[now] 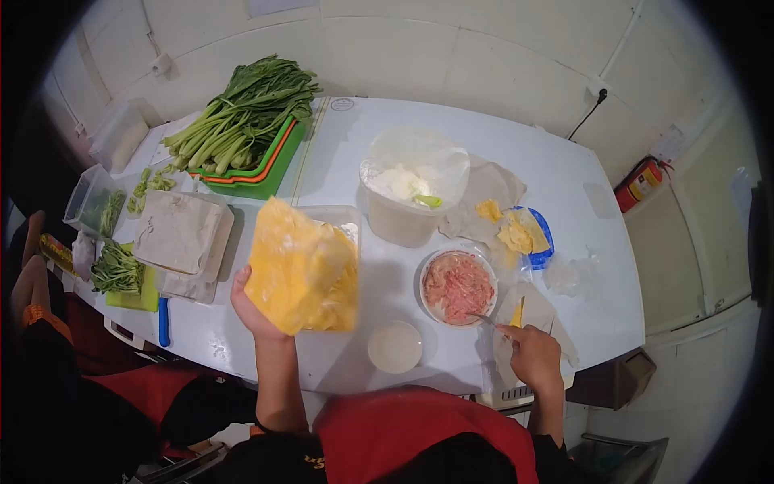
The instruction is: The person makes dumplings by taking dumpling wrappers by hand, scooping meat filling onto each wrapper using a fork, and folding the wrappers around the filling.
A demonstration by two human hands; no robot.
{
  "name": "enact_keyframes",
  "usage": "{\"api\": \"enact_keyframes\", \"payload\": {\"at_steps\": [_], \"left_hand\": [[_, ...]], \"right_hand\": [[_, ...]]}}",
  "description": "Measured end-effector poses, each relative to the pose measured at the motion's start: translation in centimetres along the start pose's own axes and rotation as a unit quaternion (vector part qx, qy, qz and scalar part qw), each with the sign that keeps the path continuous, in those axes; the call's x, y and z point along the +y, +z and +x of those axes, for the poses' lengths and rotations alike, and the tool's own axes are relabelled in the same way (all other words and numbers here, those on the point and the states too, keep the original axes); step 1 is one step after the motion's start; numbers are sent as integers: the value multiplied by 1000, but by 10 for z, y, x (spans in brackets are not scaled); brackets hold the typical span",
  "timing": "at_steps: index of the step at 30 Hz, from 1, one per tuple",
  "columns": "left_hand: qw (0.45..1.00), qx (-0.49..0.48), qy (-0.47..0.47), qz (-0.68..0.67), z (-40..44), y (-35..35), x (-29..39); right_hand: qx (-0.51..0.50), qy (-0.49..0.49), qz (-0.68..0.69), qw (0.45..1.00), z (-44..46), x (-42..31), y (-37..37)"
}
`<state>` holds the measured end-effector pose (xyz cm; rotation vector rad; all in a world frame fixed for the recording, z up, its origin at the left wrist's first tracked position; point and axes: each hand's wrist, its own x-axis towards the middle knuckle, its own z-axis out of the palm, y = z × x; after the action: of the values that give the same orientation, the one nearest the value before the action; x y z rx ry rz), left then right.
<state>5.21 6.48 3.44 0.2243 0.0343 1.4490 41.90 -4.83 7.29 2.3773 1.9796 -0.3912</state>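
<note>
My left hand holds up a yellow dough sheet, dusted with white powder and partly blurred. Under it, a tray contains more yellow sheets. My right hand is closed around the handle of a metal utensil; its tip is in a white bowl of pink minced meat, so its exact kind is hidden. Left of that bowl, near the table's front edge, stands a small bowl with pale contents.
A lined tub of white powder stands behind the meat bowl. Yellow scraps lie by a blue dish. Leafy greens fill stacked baskets. A covered container and blue-handled knife lie left, near another person's arm.
</note>
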Motion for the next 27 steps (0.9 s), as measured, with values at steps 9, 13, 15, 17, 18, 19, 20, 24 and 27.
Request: {"api": "enact_keyframes", "payload": {"at_steps": [9,13,15,17,18,19,20,24,27], "left_hand": [[994,110,19,12,-43,-25,-6],[996,95,4,-3,-48,-32,-14],[996,92,-9,-7,-49,-32,-18],[995,95,-25,-13,-50,-29,-22],[995,89,-31,-14,-50,-32,-23],[996,83,-36,-16,-49,-34,-25],[996,77,-41,-17,-49,-35,-26],[994,97,-44,-15,-50,-35,-33],[997,63,-47,3,-50,-50,-35]], "right_hand": [[-21,-57,-39,997,14,-9,2],[-40,-56,-1,998,23,-4,-11],[-43,-58,7,997,27,-3,-10],[-61,-66,-2,996,31,0,1],[-60,-71,5,996,32,0,4],[-60,-77,11,995,32,0,7],[-59,-82,18,995,33,0,10],[-112,-82,182,974,43,19,18],[-208,-60,374,902,52,36,26]]}}
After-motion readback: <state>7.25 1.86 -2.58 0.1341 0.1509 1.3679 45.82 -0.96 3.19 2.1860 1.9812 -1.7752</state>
